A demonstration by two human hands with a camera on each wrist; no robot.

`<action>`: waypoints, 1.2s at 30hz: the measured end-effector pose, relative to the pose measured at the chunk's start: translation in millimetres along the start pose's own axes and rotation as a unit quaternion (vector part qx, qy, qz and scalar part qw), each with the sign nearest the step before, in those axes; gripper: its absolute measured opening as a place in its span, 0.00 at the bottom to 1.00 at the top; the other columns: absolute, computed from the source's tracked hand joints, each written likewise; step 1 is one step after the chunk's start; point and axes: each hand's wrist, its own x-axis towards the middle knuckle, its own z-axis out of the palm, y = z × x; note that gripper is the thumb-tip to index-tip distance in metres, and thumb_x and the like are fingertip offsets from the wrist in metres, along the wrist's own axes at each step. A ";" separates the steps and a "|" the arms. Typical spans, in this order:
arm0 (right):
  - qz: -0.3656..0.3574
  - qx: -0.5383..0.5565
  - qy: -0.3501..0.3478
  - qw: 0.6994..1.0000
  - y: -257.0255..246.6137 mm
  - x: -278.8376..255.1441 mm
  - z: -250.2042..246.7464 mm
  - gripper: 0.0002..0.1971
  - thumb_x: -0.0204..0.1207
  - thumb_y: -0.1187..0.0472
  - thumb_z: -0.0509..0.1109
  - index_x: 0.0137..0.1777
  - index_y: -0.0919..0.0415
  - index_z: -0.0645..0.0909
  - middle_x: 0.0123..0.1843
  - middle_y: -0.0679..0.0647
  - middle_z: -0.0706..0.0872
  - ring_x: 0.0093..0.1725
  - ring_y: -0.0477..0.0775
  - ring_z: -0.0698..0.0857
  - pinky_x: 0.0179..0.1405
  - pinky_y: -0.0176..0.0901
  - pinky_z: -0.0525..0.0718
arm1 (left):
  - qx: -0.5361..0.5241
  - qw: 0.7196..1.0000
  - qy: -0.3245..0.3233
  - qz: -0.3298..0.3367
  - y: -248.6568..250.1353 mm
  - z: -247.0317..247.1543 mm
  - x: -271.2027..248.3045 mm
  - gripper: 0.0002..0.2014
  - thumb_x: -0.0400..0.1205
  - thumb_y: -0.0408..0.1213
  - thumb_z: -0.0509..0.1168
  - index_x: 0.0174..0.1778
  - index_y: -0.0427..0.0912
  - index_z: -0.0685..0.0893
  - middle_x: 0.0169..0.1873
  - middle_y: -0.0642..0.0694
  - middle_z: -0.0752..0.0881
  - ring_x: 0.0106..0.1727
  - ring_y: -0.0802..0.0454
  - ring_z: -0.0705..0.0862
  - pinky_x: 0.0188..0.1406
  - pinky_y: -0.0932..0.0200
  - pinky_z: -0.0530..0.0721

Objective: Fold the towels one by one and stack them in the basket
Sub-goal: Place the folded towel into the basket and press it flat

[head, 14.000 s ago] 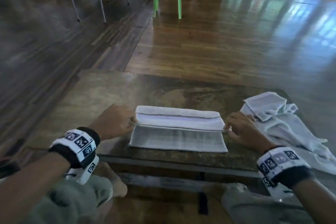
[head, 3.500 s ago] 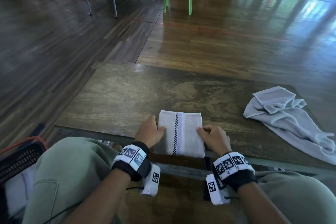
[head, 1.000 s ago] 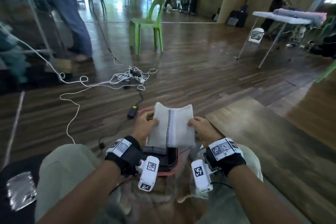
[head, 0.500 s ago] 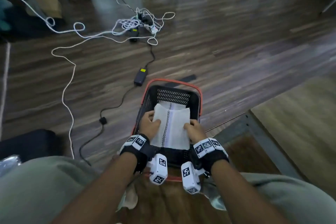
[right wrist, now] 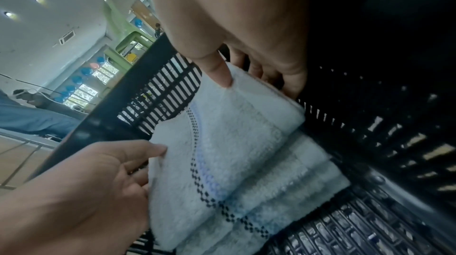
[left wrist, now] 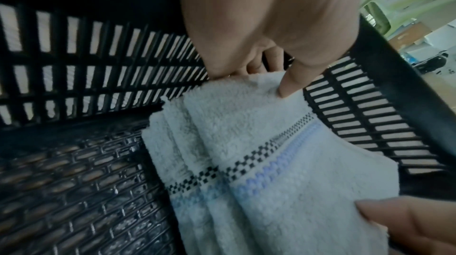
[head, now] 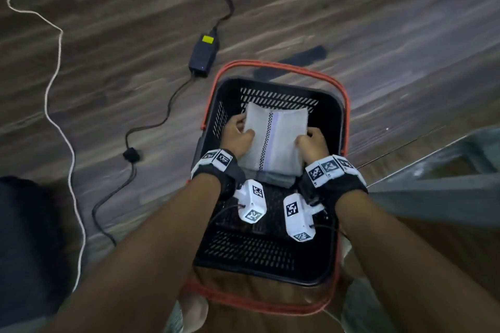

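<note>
The folded white towel (head: 273,140), marked by a black checkered line and a pale blue stripe, was inside the black plastic basket (head: 270,259), toward its far end. It was positioned above the other folded towels (head: 276,180) stacked on the basket floor; the wrist views showed its near edge directly over that stack, but whether it rested fully on the stack could not be determined.

The left hand (head: 238,136) pinched the left edge of the towel, with the thumb on the upper face and the curled fingers (left wrist: 256,64) underneath. The right hand (head: 311,143) pinched the right edge in the same manner, thumb on top and fingers (right wrist: 291,81) curled below. Both hands were lowered within the basket walls, close to the slotted sides.

The basket stood on the dark wooden floor (head: 378,8). Its orange-red handles (head: 284,66) were folded down around the rim. Each wrist carried a black band with printed markers and a white camera unit.

On the floor beyond the basket lay a black power adapter (head: 203,55) with a yellow label, connected to a black cable (head: 151,124). A white cord (head: 54,67) ran in loops along the left. A grey metal table frame (head: 446,170) was visible at the right edge.
</note>
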 end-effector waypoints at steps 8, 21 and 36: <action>0.020 0.020 0.000 1.000 15.9 1.8 6.7 0.19 0.76 0.69 0.57 0.67 0.65 0.70 0.53 0.56 0.77 0.51 0.55 0.76 0.49 0.43 0.71 | -0.020 1.000 0.008 -0.011 -19.6 2.2 3.2 0.21 0.80 0.26 0.62 0.70 0.36 0.73 0.58 0.43 0.81 0.55 0.50 0.80 0.55 0.58 0.79; -0.023 0.003 0.021 0.999 27.1 -0.8 15.3 0.19 0.79 0.67 0.57 0.70 0.64 0.69 0.63 0.61 0.80 0.55 0.57 0.79 0.51 0.44 0.74 | 0.005 1.000 0.027 0.015 -29.3 0.0 2.3 0.19 0.82 0.29 0.62 0.70 0.35 0.72 0.63 0.40 0.80 0.55 0.54 0.78 0.54 0.61 0.77; -0.270 -0.363 0.171 0.875 57.9 6.2 55.8 0.30 0.81 0.60 0.56 0.82 0.63 0.54 0.84 0.58 0.54 0.83 0.56 0.51 0.79 0.61 0.53 | 0.374 0.878 0.016 0.298 -51.6 14.9 16.5 0.26 0.85 0.39 0.51 0.80 0.37 0.61 0.81 0.39 0.59 0.82 0.45 0.55 0.78 0.44 0.63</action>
